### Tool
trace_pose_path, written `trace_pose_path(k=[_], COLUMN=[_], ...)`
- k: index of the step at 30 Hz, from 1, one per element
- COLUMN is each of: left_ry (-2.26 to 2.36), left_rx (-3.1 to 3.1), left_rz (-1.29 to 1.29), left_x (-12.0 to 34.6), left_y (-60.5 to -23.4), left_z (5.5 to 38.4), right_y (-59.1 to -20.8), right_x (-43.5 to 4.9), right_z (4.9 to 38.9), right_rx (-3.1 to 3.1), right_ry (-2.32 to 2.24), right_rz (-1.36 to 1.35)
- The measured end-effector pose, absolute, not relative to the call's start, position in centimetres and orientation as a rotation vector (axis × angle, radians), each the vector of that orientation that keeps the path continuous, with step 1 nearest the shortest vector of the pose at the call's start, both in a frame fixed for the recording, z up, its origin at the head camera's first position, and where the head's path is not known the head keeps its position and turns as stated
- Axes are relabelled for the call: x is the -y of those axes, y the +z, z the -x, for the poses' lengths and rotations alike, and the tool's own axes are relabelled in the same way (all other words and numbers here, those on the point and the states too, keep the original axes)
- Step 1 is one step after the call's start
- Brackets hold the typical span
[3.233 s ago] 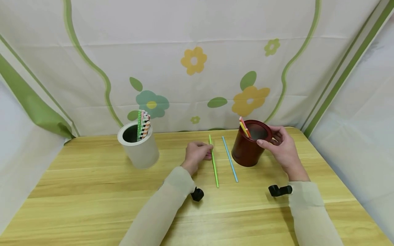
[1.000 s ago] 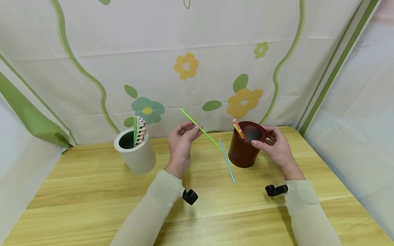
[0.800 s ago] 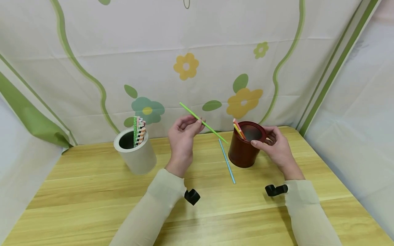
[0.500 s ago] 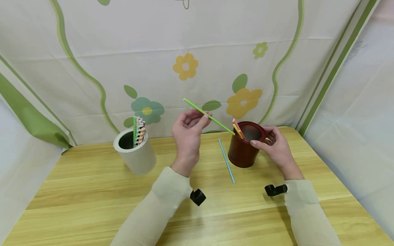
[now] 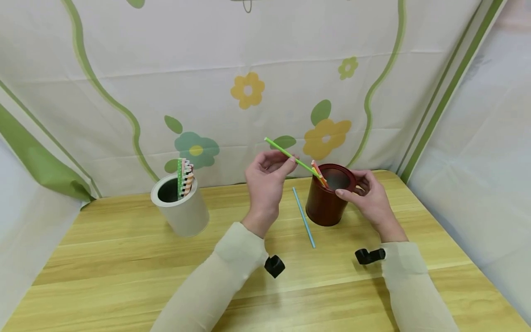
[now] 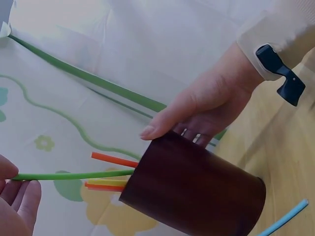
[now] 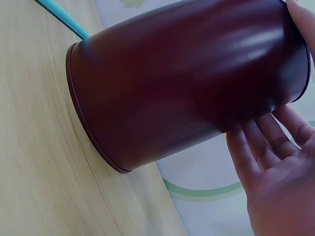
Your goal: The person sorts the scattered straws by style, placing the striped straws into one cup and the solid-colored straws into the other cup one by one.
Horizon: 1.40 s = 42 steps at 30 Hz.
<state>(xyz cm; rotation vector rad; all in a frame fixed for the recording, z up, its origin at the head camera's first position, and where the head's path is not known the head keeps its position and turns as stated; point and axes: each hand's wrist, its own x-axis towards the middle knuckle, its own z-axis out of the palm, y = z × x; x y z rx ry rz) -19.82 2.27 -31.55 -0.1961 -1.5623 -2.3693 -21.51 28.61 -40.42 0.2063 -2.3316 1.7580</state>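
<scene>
My left hand [image 5: 265, 184] pinches a green straw [image 5: 279, 147] between thumb and fingers. The straw slants down to the right, and its lower end overlaps the mouth of a dark red can [image 5: 325, 207] in the head view. In the left wrist view the straw [image 6: 74, 175] reaches the can's rim beside orange and yellow straws [image 6: 106, 186] that stick out of it. My right hand [image 5: 371, 198] holds the can at its right side, thumb at the rim; in the right wrist view the fingers [image 7: 256, 142] touch its wall.
A blue straw [image 5: 304, 217] lies on the wooden table [image 5: 124, 276], left of the dark red can. Farther left stands a white can [image 5: 186, 216] with several patterned straws [image 5: 185, 180] leaning in it. A flowered curtain [image 5: 186, 92] hangs behind the table.
My left hand has picked the green straw up from the table, tilted it and carried it right to the dark red can's mouth. The right hand has stayed on the can.
</scene>
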Motion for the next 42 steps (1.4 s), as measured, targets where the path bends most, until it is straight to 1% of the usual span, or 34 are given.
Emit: trace_pose_path(k=[6,10,17,25,32,42], left_ry=[-2.419,-2.388,-2.239,-2.028,-2.103,-2.098], left_rx=[1.612,1.717,2.139,2.559,2.582,2.608], left_rz=[0.151,0.17,0.269,0.324,0.399,0.37], left_x=[-2.8,-2.8,-2.5,-2.2,-2.5,-2.5], left_y=[-32.6,-32.8,-31.8,-31.0,-31.0,-31.8], left_z=[20.2,20.4,21.6,22.6,23.0,23.0], right_y=[-40.3,-40.4,-40.4,-40.5,-40.5,-40.4], right_x=[-28.6,-28.6,-28.5,-28.5,-28.3,-28.3], right_z=[21.4,21.5,21.5,21.5,21.4,21.5], right_rx=[2.346,2.349,2.334,2.323,2.32,2.332], right_ry=[1.747,1.749,1.765,1.771,1.777,1.778], right_rz=[-0.196,-0.191,-0.196,-0.201,-0.194,-0.181])
